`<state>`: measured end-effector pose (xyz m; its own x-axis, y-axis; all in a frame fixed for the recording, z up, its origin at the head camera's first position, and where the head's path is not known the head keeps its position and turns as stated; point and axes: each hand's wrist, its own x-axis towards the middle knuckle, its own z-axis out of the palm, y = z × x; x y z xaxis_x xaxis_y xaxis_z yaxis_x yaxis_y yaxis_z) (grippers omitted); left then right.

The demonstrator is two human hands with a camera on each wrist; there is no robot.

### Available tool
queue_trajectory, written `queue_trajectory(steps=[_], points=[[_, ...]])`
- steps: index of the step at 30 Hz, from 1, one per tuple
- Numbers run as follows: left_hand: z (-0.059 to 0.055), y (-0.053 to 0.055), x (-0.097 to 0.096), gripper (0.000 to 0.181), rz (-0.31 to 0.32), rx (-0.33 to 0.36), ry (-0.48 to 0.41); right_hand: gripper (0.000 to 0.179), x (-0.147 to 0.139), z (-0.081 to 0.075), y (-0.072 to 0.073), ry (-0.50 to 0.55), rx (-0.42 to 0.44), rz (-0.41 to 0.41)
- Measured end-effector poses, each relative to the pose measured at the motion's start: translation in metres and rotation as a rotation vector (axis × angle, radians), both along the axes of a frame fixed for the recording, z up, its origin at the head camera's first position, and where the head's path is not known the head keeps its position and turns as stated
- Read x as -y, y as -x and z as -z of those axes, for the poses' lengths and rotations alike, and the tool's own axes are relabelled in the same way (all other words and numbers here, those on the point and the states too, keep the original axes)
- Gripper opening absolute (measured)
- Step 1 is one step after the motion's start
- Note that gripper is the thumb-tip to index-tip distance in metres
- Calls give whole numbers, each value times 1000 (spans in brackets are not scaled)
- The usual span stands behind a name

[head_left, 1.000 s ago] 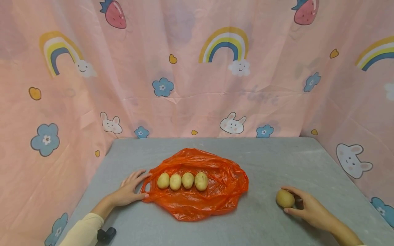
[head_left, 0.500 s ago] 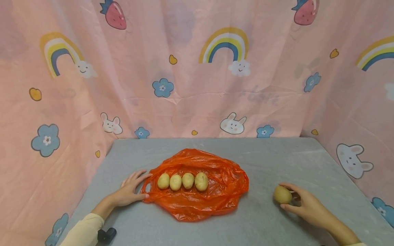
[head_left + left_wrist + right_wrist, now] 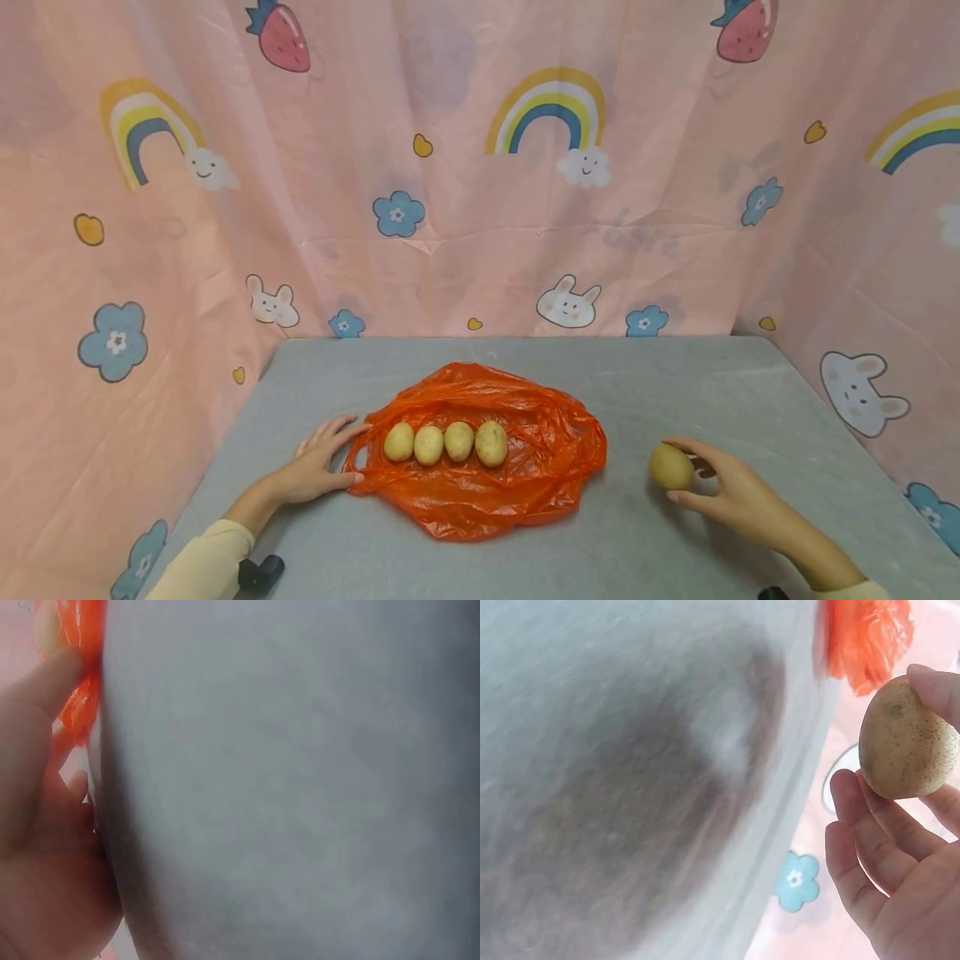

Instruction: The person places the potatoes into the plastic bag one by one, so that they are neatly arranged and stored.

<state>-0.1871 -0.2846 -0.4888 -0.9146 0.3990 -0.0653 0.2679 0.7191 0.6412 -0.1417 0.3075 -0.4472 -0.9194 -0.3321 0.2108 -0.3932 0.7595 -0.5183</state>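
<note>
My right hand (image 3: 738,496) pinches a potato (image 3: 671,467) between thumb and fingertips, to the right of the red plastic bag (image 3: 525,500). In the right wrist view the potato (image 3: 904,742) shows brown specks, and the other fingers spread below it. The bag lies flat and crinkled on the table, with several potatoes (image 3: 428,445) in a row on its left half. My left hand (image 3: 318,467) rests at the bag's left end, thumb and fingers spread on either side of its handle loop (image 3: 352,450). In the left wrist view the thumb (image 3: 45,686) touches the red plastic.
The grey table (image 3: 600,550) is bounded by a pink patterned curtain (image 3: 450,275) at the back and both sides. A black strap end (image 3: 261,573) shows by the left sleeve (image 3: 206,562).
My right hand has lifted the potato off the table and carried it left, toward the bag. The left hand, the bag and the potatoes on it have stayed in place.
</note>
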Motion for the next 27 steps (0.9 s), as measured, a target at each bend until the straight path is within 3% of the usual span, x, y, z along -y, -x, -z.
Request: queue_trajectory(steps=[8, 16, 27], points=[[1, 2, 1, 73, -1, -3, 9, 61, 16, -13, 5, 5, 56, -8], [1, 2, 1, 73, 4, 22, 1, 61, 27, -13, 10, 48, 75, -9], [4, 2, 2, 72, 4, -3, 2, 60, 43, -15, 13, 101, 52, -42]])
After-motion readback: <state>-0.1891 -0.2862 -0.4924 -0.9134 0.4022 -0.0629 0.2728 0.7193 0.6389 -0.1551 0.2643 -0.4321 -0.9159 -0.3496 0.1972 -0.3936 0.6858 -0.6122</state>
